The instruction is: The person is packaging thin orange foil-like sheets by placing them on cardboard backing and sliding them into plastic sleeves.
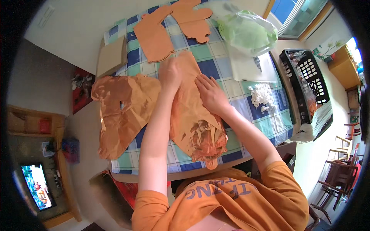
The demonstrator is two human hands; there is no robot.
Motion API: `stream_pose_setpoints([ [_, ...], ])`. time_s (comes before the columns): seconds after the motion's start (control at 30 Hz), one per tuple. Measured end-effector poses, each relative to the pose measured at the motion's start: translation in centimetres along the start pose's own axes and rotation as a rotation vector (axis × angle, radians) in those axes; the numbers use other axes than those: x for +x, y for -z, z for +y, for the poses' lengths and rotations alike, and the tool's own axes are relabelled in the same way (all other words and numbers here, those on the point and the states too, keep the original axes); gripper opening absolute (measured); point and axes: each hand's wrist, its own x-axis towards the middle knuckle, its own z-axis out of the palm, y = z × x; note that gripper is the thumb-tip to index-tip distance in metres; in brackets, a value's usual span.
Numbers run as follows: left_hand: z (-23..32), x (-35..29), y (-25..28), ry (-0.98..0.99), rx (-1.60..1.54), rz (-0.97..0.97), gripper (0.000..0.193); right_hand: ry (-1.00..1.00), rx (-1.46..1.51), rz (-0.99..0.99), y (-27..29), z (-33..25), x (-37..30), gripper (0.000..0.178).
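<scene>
A copper-coloured foil balloon [192, 115] lies lengthwise before me on the table, creased and shiny at its near end, where a small rounded tab sticks out. My right hand [211, 93] rests flat on its upper right side, fingers stretched out. By its upper left edge is my left hand [170, 75], slightly blurred and curled like a fist; what its fingers hold is hidden. A second crumpled foil balloon [127, 109] is spread out to the left, with a small slit in its middle. Flat folded foil balloons [154, 38] in the same colour lie at the far side.
A checked cloth [133, 154] covers the table. At the far right are a pale green plastic bag [248, 32], a clear plastic sheet [250, 69] and a heap of white curled strips [262, 96]. A cardboard box [111, 57] stands far left; a black basket [308, 73] stands right.
</scene>
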Motion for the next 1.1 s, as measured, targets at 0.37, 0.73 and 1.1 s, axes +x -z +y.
stream_pose_setpoints([
  [0.37,1.3,-3.5,4.4,0.400,0.126,-0.278,0.041,0.042,-0.018,0.083,0.7,-0.1,0.0,0.041],
  [0.73,5.1,-3.6,2.6,0.297,-0.444,0.041,0.031,0.030,-0.053,0.062,0.8,0.0,-0.3,0.037],
  [1.1,5.8,-7.2,1.1,-0.143,0.158,0.038,0.045,0.016,-0.055,0.088,0.1,0.3,-0.1,0.038],
])
